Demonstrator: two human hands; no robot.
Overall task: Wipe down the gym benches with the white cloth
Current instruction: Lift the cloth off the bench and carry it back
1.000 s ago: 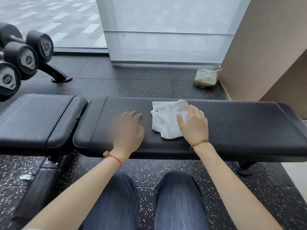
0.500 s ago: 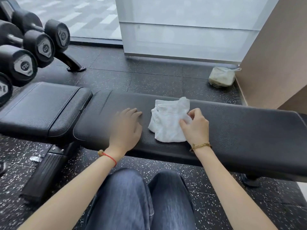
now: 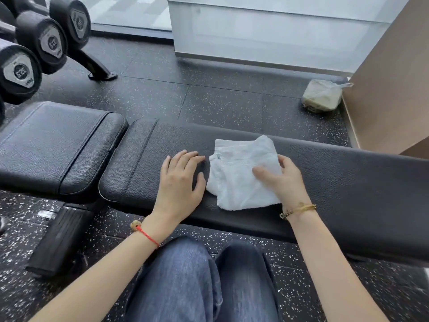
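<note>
White cloth (image 3: 241, 175), crumpled at frame centre on the black padded desk (image 3: 348, 182), is judged light and limp, best gathered at its right edge, already pinched by right hand (image 3: 282, 176); left hand (image 3: 180, 180) is laid flat, fingers (image 3: 185, 156) straight.

White cloth (image 3: 241, 175), plain, on the black pebble-grained counter (image 3: 348, 182). Second pad (image 3: 53, 145) at the counter's left end, same black grain. Floor (image 3: 209, 101) of black tiles flecked white. Dumbbells (image 3: 30, 54) black with grey end plates. Left wrist: red cord (image 3: 148, 235); right wrist: gold bracelet (image 3: 299, 209). Blue denim trousers (image 3: 185, 282).
</note>
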